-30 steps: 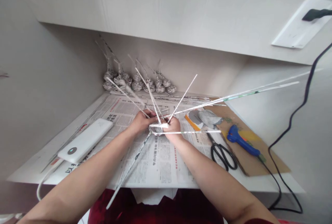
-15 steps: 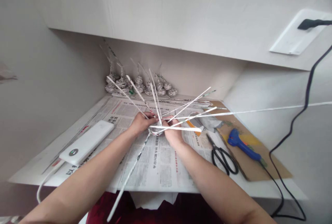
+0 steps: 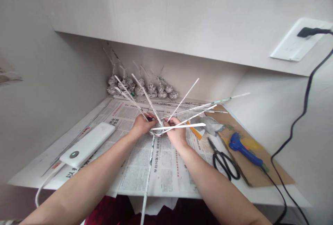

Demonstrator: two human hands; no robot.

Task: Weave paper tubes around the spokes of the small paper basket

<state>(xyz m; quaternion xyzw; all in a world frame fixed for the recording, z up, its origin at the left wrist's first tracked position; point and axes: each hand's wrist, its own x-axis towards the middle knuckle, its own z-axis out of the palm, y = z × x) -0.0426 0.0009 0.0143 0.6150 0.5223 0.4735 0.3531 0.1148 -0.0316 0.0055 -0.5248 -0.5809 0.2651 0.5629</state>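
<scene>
Between my hands is a small round weaving of rolled newspaper [image 3: 156,133], with several thin white paper sticks [image 3: 148,96] fanning out of it. My left hand [image 3: 141,125] pinches its left side, thumb and fingers closed around the base of the sticks. On the right side, my right hand [image 3: 177,134] has its fingers closed at the rim, beside sticks pointing right. One long paper stick [image 3: 148,180] hangs from the near edge toward my lap. The fingertips partly hide the weave.
Several woven newspaper gourds [image 3: 140,88] stand along the back wall. Right of my hands lie black scissors [image 3: 225,160] and a blue glue gun [image 3: 244,150] on cardboard [image 3: 275,173]. A white power bank [image 3: 88,145] lies left. Newspaper [image 3: 140,169] covers the table; a black cable [image 3: 307,103] hangs right.
The sticks have shifted around the weaving. The near one swung from lower left to nearly straight down, and the long stick reaching right now angles upward. Both hands stay at the weaving.
</scene>
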